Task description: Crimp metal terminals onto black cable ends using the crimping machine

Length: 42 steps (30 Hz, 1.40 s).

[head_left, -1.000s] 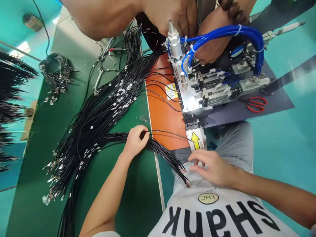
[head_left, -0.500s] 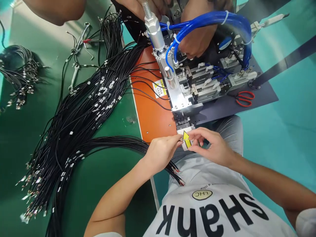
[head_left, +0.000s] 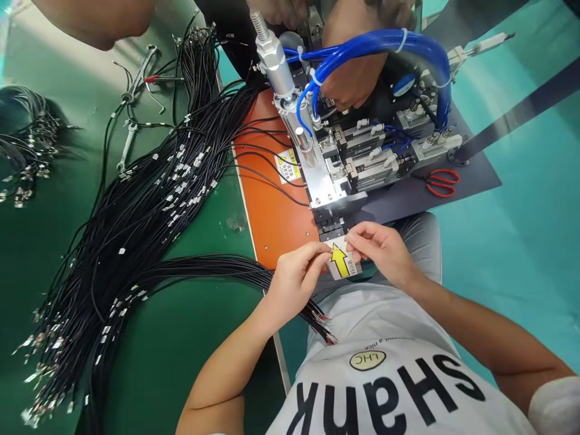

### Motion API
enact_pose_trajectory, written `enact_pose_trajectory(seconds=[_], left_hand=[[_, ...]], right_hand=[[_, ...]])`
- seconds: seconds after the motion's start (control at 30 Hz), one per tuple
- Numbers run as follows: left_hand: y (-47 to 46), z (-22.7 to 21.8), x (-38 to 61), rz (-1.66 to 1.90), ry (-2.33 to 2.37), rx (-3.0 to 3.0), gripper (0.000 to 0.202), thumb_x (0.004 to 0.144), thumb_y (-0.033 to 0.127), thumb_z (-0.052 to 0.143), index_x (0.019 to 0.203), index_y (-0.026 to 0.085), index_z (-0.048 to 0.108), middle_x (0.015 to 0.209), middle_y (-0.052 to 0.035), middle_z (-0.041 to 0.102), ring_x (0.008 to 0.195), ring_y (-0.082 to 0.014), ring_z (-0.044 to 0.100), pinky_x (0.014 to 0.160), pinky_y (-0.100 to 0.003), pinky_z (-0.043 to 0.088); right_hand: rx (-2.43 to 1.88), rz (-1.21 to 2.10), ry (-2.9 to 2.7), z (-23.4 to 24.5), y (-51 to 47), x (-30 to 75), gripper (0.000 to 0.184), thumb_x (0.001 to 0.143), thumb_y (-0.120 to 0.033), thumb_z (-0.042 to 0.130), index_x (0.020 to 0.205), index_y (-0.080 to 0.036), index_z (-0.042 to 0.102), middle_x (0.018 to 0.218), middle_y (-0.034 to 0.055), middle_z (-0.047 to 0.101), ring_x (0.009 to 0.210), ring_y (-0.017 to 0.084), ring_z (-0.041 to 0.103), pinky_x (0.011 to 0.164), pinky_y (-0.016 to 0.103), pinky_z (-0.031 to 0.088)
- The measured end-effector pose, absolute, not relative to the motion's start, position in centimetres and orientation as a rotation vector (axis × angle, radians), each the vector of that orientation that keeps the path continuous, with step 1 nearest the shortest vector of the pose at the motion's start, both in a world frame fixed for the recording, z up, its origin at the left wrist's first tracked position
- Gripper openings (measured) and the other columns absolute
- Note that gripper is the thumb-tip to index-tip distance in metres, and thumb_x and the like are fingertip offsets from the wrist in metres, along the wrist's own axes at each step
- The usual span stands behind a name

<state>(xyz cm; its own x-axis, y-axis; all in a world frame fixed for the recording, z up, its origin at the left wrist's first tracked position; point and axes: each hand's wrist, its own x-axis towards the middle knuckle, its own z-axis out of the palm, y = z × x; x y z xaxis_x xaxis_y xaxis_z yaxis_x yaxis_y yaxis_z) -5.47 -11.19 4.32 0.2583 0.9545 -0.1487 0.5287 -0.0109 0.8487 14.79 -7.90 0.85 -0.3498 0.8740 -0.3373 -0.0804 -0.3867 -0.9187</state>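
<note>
- Left hand [head_left: 290,281]: thumb and fingertips pinched together at the yellow-arrow plate [head_left: 339,264]; whether a wire is gripped cannot be told.
- Right hand [head_left: 383,254]: likewise pinched, just beside; anything held is too small to be made out.
- Cable bundle [head_left: 217,264]: laid across the green table [head_left: 194,344], partly covered by left hand; stripped ends seen near the shirt [head_left: 380,326].
- Co-worker's hand [head_left: 353,78]: partly masked by blue hoses [head_left: 376,45].
- Cable coil [head_left: 29,139]: cut off by left edge.
</note>
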Motion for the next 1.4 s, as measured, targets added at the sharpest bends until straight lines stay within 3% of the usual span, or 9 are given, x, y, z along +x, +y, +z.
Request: enact_pose_trajectory(seconds=[0.23,0.37,0.5,0.57,0.63,0.73,0.87,1.13,1.4], left_hand=[[-11.5,3.5,-5.3,0.751,1.418,1.530,0.010,0.094,0.026,0.058,0.096,0.019,0.065,0.081,0.0003,0.070,0.066,-0.0104,0.066,0.062,-0.020,0.051],[-11.6,3.5,-5.1,0.787,1.410,1.502,0.010,0.094,0.026,0.058,0.095,0.018,0.064,0.080,0.0005,0.069,0.066,-0.0099,0.066,0.061,-0.019,0.051],[-11.7,3.4,-5.0,0.857,1.437,1.446,0.010,0.094,0.027,0.058,0.094,0.018,0.063,0.074,0.0018,0.064,0.064,-0.0085,0.061,0.061,-0.018,0.050],[-11.7,3.4,-4.9,0.887,1.441,1.404,0.011,0.094,0.027,0.058,0.093,0.018,0.062,0.073,0.0016,0.064,0.064,-0.0086,0.060,0.061,-0.019,0.050],[-11.7,3.3,-4.8,0.890,1.436,1.382,0.011,0.094,0.028,0.058,0.093,0.018,0.062,0.074,0.0013,0.064,0.065,-0.0088,0.060,0.061,-0.019,0.050],[-11.8,3.1,-4.7,0.892,1.430,1.390,0.010,0.093,0.027,0.059,0.094,0.018,0.062,0.074,0.0014,0.063,0.064,-0.0084,0.059,0.060,-0.018,0.049],[-12.0,3.0,-4.8,0.908,1.416,1.395,0.009,0.093,0.027,0.060,0.093,0.018,0.063,0.075,0.0013,0.063,0.064,-0.0081,0.058,0.061,-0.018,0.049],[-12.4,3.0,-4.7,0.951,1.371,1.285,0.014,0.092,0.027,0.062,0.101,0.019,0.069,0.086,-0.0024,0.070,0.071,-0.0101,0.063,0.067,-0.021,0.055],[-11.7,3.4,-5.4,0.939,1.254,1.111,0.013,0.086,0.028,0.070,0.093,0.018,0.074,0.090,-0.0034,0.065,0.064,-0.0073,0.058,0.058,-0.020,0.049]], right_hand=[[-1.160,1.791,-1.160,1.1,-8.6,14.5,0.016,0.086,-0.035,0.071,0.095,-0.022,0.075,0.084,0.0011,0.071,0.066,0.012,0.061,0.063,0.027,0.052],[-1.154,1.315,-1.497,1.1,-9.6,14.1,0.016,0.090,-0.023,0.065,0.101,-0.025,0.076,0.099,0.0031,0.074,0.085,0.016,0.068,0.070,0.029,0.055],[-0.954,0.779,-1.909,-0.1,-10.8,14.0,0.041,0.089,-0.007,0.061,0.124,-0.026,0.067,0.109,0.0043,0.075,0.092,0.017,0.069,0.075,0.032,0.053],[-0.895,0.671,-1.973,-0.7,-11.1,14.0,0.047,0.087,-0.004,0.061,0.129,-0.026,0.064,0.113,0.0050,0.074,0.094,0.018,0.070,0.073,0.032,0.051],[-0.984,0.772,-1.852,-1.0,-11.1,13.9,0.038,0.087,-0.007,0.063,0.122,-0.025,0.067,0.110,0.0053,0.074,0.090,0.018,0.069,0.070,0.032,0.051],[-1.163,1.188,-1.512,-0.5,-10.3,13.7,0.012,0.086,-0.023,0.070,0.098,-0.022,0.071,0.091,0.0035,0.072,0.071,0.015,0.065,0.059,0.029,0.049],[-1.201,1.585,-1.275,0.3,-9.4,13.3,0.017,0.083,-0.036,0.074,0.087,-0.020,0.070,0.077,0.0017,0.068,0.063,0.014,0.059,0.055,0.028,0.046],[-1.209,1.430,-1.395,0.1,-10.1,12.3,0.007,0.085,-0.027,0.070,0.081,-0.021,0.068,0.079,-0.0002,0.066,0.061,0.011,0.057,0.057,0.027,0.042],[-1.171,1.335,-1.505,0.3,-10.5,11.9,0.010,0.089,-0.022,0.064,0.079,-0.021,0.062,0.077,-0.0012,0.063,0.064,0.011,0.055,0.059,0.026,0.042]])
